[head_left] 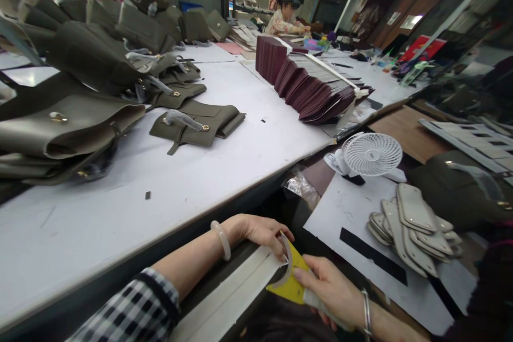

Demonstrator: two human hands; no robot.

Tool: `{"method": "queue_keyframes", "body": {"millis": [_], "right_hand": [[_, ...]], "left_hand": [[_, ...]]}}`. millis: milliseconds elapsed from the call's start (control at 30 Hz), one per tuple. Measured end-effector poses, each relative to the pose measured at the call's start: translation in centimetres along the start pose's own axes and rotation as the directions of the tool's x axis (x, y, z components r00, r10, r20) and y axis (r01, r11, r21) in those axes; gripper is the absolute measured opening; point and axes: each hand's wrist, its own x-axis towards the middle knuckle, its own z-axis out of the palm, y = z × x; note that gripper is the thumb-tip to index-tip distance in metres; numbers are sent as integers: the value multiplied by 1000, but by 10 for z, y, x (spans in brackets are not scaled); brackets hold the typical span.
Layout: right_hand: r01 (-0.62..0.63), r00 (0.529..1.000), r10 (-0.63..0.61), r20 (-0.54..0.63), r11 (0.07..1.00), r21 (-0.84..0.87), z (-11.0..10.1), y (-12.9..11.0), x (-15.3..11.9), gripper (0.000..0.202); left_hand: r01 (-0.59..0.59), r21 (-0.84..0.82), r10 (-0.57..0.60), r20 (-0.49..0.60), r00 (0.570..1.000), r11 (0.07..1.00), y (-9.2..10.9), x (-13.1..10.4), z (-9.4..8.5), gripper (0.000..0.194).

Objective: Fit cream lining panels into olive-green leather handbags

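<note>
My right hand (332, 286) grips the pale, wrapped-looking handle of a flat yellow tool (295, 272) with a curved-in grey edge; its exact kind I cannot tell. My left hand (262, 235), with a white bangle at the wrist, is closed at the far end of a long off-white strip (230, 296). Its fingertips meet near the tool's curved edge, and a small white bit shows there; what they pinch is unclear. The strip lies lengthwise on dark olive material (240, 251) in front of me. A silver bangle circles my right wrist.
Olive bags (196, 123) crowd the left of the white table (120, 230). Maroon pieces (304, 80) stand in a row farther back. At right are a white fan (372, 155) and stacked pale straps (414, 230) on a board. Two other people work beyond.
</note>
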Motion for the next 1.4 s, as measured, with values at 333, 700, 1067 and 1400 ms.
{"method": "queue_keyframes", "body": {"millis": [333,700,1067,1400], "right_hand": [[-32,999,32,-40,999,10,9,-4,-1,40],[-59,998,57,-20,994,-90,4,-20,-1,36],[-103,993,105,45,993,-53,4,-25,5,35],[-157,985,154,82,987,43,9,-21,11,35]], "left_hand": [[-5,2,5,-15,1000,1000,-5,1,-2,102],[-17,-17,17,-39,999,1000,-8,-2,-4,110],[-85,-278,60,-97,993,957,-19,-4,2,120],[-161,-396,130,-104,986,904,-27,1,4,121]]}}
